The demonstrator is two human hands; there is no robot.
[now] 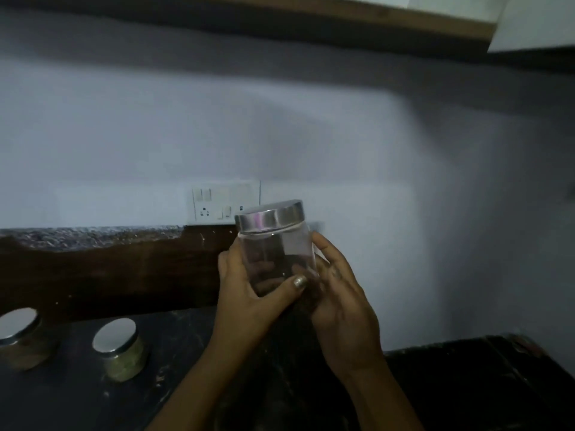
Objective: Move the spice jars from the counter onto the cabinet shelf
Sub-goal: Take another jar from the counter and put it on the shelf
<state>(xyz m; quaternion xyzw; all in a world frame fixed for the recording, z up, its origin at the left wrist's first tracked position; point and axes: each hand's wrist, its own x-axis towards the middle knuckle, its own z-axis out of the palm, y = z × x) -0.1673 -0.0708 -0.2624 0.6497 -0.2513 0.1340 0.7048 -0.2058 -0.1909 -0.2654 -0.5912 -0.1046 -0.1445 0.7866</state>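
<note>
A clear glass spice jar [277,244] with a silver metal lid is held up above the dark counter [174,384], with dark spice at its bottom. My left hand [249,293] grips its left side, thumb across the front. My right hand [339,293] cups its right side. Two more jars stand on the counter at the lower left: one with greenish spice [119,349] and one with brownish spice [21,340], both with silver lids. The cabinet's wooden bottom edge [311,17] runs along the top of the view.
A white switch and socket plate [217,202] is on the pale wall behind the jar. A brown backsplash [109,275] runs along the counter's rear. A white cabinet door [535,23] hangs open at the top right.
</note>
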